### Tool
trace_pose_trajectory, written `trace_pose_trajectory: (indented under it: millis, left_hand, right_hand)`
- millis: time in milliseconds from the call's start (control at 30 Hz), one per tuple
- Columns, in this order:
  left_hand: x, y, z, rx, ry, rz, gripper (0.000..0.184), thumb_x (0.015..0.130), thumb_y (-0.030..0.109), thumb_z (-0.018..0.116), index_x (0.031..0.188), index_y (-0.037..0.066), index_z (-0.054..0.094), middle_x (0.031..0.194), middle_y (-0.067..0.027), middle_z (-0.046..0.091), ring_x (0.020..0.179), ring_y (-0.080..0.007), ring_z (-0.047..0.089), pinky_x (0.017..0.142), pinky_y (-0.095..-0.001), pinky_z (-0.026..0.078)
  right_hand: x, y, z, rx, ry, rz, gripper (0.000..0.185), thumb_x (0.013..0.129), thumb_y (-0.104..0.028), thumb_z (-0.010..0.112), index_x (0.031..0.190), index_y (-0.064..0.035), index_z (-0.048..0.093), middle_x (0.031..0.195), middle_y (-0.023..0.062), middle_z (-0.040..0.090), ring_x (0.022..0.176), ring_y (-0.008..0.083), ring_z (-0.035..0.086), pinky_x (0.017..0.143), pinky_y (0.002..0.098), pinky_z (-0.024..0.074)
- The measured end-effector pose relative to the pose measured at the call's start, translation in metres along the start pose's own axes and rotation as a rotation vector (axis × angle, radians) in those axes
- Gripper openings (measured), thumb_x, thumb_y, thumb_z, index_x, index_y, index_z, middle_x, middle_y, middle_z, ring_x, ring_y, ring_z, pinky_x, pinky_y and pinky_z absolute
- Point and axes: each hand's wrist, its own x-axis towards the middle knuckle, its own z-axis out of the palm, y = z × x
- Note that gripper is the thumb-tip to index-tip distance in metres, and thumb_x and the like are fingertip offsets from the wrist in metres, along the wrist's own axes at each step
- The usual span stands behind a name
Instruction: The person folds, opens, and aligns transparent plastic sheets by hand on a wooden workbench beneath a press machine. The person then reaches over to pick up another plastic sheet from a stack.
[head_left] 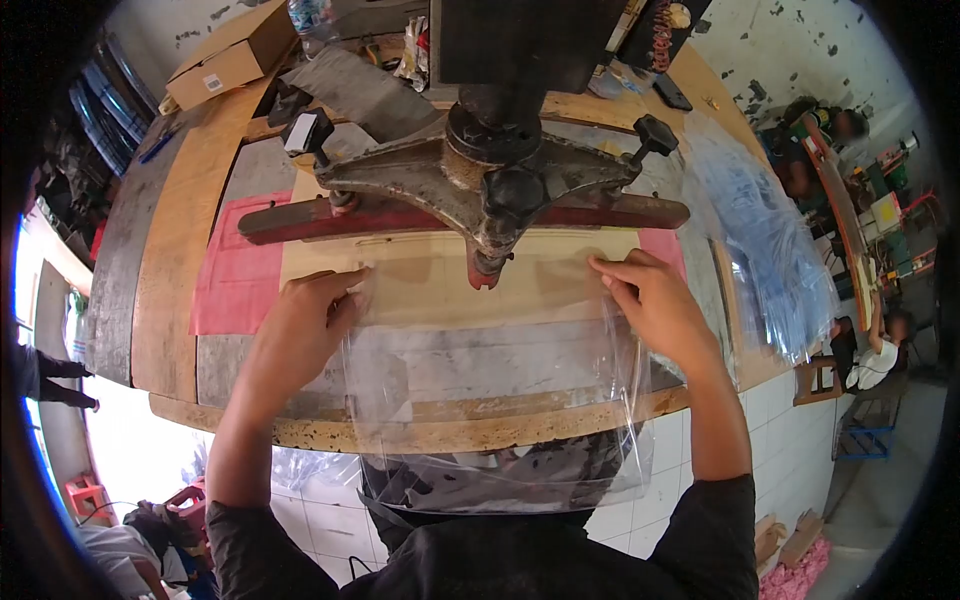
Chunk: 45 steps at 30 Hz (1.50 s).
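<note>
A clear plastic sheet [490,400] is stretched between my hands and hangs over the table's front edge toward my lap. My left hand [318,310] pinches its far left corner, and my right hand [645,295] pinches the far right corner. Both hands are over a pale yellow sheet [450,300], which lies on a pink sheet [235,270]. Just beyond the hands, a press head with metal arms [490,180] holds a long reddish bar [370,222] across the yellow sheet.
A pile of clear plastic [765,240] lies on the table's right side. A cardboard box [230,55] stands at the back left, and a black phone [672,92] at the back right. Other people are at the far right; a person's dark sleeve shows at the left.
</note>
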Motion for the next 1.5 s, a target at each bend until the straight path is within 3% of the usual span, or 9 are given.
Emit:
trace_pose_trajectory:
  millis: [133, 233, 567, 1000, 1067, 1133, 1200, 1267, 1500]
  left_hand:
    - [0.004, -0.008, 0.001, -0.003, 0.018, 0.055, 0.036, 0.095, 0.003, 0.065, 0.131, 0.002, 0.069, 0.090, -0.0181, 0.067, 0.070, -0.0203, 0.056, 0.070, -0.0348, 0.049]
    - [0.011, -0.004, -0.005, -0.030, -0.001, 0.016, 0.036, 0.095, 0.003, 0.064, 0.131, 0.002, 0.069, 0.090, -0.0174, 0.067, 0.071, -0.0200, 0.056, 0.071, -0.0345, 0.049]
    - [0.022, 0.002, 0.002, -0.016, 0.042, 0.022, 0.032, 0.098, 0.007, 0.063, 0.128, 0.001, 0.070, 0.088, -0.0189, 0.065, 0.070, -0.0261, 0.058, 0.073, -0.0372, 0.050]
    - [0.017, -0.002, 0.007, -0.050, 0.105, -0.031, 0.027, 0.098, 0.010, 0.065, 0.122, 0.002, 0.074, 0.085, -0.0152, 0.065, 0.068, -0.0207, 0.057, 0.068, -0.0335, 0.048]
    - [0.018, -0.002, 0.007, -0.070, 0.107, -0.031, 0.026, 0.097, 0.012, 0.067, 0.120, 0.001, 0.075, 0.082, -0.0141, 0.064, 0.068, -0.0182, 0.056, 0.067, -0.0327, 0.048]
    - [0.018, -0.002, 0.004, -0.034, 0.116, -0.032, 0.027, 0.097, 0.013, 0.068, 0.119, 0.000, 0.075, 0.081, -0.0136, 0.065, 0.067, -0.0173, 0.056, 0.067, -0.0326, 0.048]
    - [0.018, -0.006, 0.007, -0.086, 0.120, -0.022, 0.027, 0.096, 0.013, 0.068, 0.119, 0.000, 0.075, 0.081, -0.0133, 0.065, 0.066, -0.0175, 0.057, 0.066, -0.0326, 0.049]
    - [0.018, -0.014, 0.011, -0.104, 0.154, -0.003, 0.026, 0.095, 0.011, 0.069, 0.117, 0.000, 0.075, 0.081, -0.0141, 0.066, 0.065, -0.0179, 0.059, 0.065, -0.0331, 0.050]
    - [0.018, -0.014, 0.006, -0.088, 0.123, 0.069, 0.028, 0.093, 0.008, 0.070, 0.119, 0.001, 0.075, 0.086, -0.0155, 0.068, 0.067, -0.0236, 0.062, 0.067, -0.0347, 0.052]
  right_hand:
    - [0.010, 0.001, -0.009, 0.055, -0.063, 0.037, 0.028, 0.099, -0.011, 0.063, 0.124, -0.0090, 0.075, 0.091, 0.0169, 0.065, 0.083, 0.0334, 0.065, 0.076, 0.0423, 0.0509]
    - [0.016, 0.012, -0.004, 0.058, -0.047, -0.061, 0.029, 0.100, -0.009, 0.063, 0.128, -0.0096, 0.074, 0.086, 0.0121, 0.057, 0.076, 0.0251, 0.056, 0.071, 0.0360, 0.0460]
    - [0.019, 0.022, 0.011, 0.011, 0.121, -0.135, 0.029, 0.098, -0.008, 0.064, 0.126, -0.0088, 0.074, 0.095, 0.0150, 0.064, 0.085, 0.0320, 0.066, 0.075, 0.0426, 0.0519]
    - [0.018, 0.013, 0.009, 0.098, 0.111, -0.052, 0.025, 0.099, -0.009, 0.065, 0.122, -0.0057, 0.074, 0.110, 0.0163, 0.069, 0.097, 0.0348, 0.068, 0.083, 0.0414, 0.0534]
    - [0.019, 0.010, 0.011, 0.123, 0.115, -0.055, 0.024, 0.099, -0.009, 0.065, 0.121, -0.0052, 0.074, 0.109, 0.0164, 0.069, 0.095, 0.0354, 0.068, 0.082, 0.0405, 0.0534]
    - [0.019, 0.014, 0.015, 0.090, 0.179, -0.103, 0.025, 0.099, -0.005, 0.065, 0.122, -0.0048, 0.075, 0.093, 0.0119, 0.063, 0.074, 0.0238, 0.059, 0.067, 0.0332, 0.0481]
    - [0.020, 0.009, 0.012, 0.116, 0.187, -0.130, 0.023, 0.099, -0.005, 0.066, 0.119, -0.0018, 0.075, 0.091, 0.0122, 0.062, 0.075, 0.0238, 0.059, 0.068, 0.0337, 0.0478]
    - [0.020, 0.007, 0.007, 0.064, 0.080, -0.002, 0.025, 0.100, -0.007, 0.064, 0.122, -0.0053, 0.075, 0.100, 0.0147, 0.067, 0.087, 0.0291, 0.068, 0.078, 0.0370, 0.0528]
    - [0.020, 0.008, 0.010, 0.048, 0.129, -0.057, 0.028, 0.100, -0.007, 0.064, 0.126, -0.0078, 0.074, 0.089, 0.0117, 0.061, 0.075, 0.0217, 0.059, 0.069, 0.0339, 0.0475]
